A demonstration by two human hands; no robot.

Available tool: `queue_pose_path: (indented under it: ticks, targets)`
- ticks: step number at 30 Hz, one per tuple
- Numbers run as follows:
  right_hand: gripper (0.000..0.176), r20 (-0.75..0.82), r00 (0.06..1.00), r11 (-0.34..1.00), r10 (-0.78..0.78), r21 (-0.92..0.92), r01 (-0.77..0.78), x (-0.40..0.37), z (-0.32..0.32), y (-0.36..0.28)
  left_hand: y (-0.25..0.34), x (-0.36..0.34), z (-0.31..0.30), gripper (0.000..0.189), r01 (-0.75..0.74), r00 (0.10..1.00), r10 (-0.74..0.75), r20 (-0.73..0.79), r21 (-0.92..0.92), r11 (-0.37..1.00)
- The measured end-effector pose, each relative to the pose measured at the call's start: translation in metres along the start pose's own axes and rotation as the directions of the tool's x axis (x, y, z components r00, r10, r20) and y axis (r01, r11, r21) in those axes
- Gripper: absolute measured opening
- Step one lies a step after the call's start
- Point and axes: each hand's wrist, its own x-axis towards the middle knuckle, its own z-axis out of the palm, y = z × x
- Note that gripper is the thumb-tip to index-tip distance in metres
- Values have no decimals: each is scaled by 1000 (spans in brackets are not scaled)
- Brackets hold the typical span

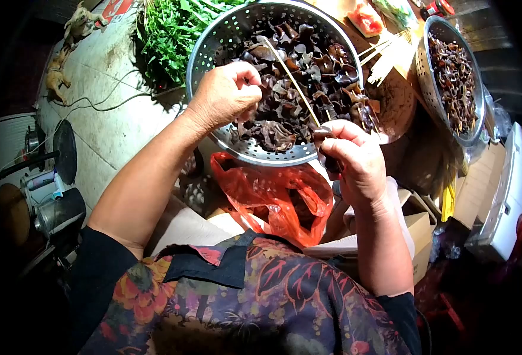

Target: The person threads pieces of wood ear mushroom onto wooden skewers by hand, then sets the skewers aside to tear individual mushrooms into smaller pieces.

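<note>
A large perforated metal colander (pixel 197 71) in front of me is heaped with dark wood ear mushrooms (pixel 308 71). Over its left side, my left hand (pixel 228 94) is closed with the fingers curled in; whatever they may hold is hidden. My right hand (pixel 355 157) is at the colander's near right rim, its fingers pinched around a thin bamboo skewer (pixel 292 80). The skewer slants up and left across the mushrooms, its far end bare. Dark mushroom pieces (pixel 330 164) sit at its lower end, partly covered by my right fingers.
A second colander (pixel 429 97) at the right holds filled skewers. Loose bamboo skewers (pixel 385 65) lie between the colanders. Leafy greens (pixel 169 44) are at the upper left, beside a cable (pixel 110 106). A red plastic bag (pixel 279 192) hangs below the near rim. Cardboard boxes (pixel 480 183) stand right.
</note>
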Motion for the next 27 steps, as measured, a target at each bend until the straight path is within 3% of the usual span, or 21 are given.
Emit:
queue_pose_path:
  ticks: [5, 7, 9, 12, 15, 21, 27]
  targets:
    - [11, -17, 1000, 1000, -8, -20, 8, -2, 4, 2, -2, 3, -2, 4, -207, 970, 185, -156, -137, 969]
    - [12, -1, 1000, 1000, 12, 0, -12, -3, 4, 2, 3, 1, -1, 7, -170, 972, 99, -211, -354, 920]
    - [12, -11, 999, 998, 48, -37, -49, -4, 5, 1, 3, 3, -3, 9, -152, 974, 70, -215, -396, 905]
    - [13, -5, 999, 997, 50, -64, -50, -4, 4, 3, 7, 3, -9, 9, -104, 986, -13, -168, -669, 736]
    - [13, -2, 999, 997, 37, -73, -37, -5, 3, 5, 9, 3, -3, 12, -132, 971, -13, -237, -585, 800]
    - [12, -8, 999, 994, 44, -101, -45, -9, 3, 7, 8, 6, -4, 23, -175, 957, -2, -291, -581, 795]
    - [12, 10, 998, 988, 57, -143, -55, -12, 4, 6, 9, 8, -3, 26, -242, 924, 75, -375, -422, 874]
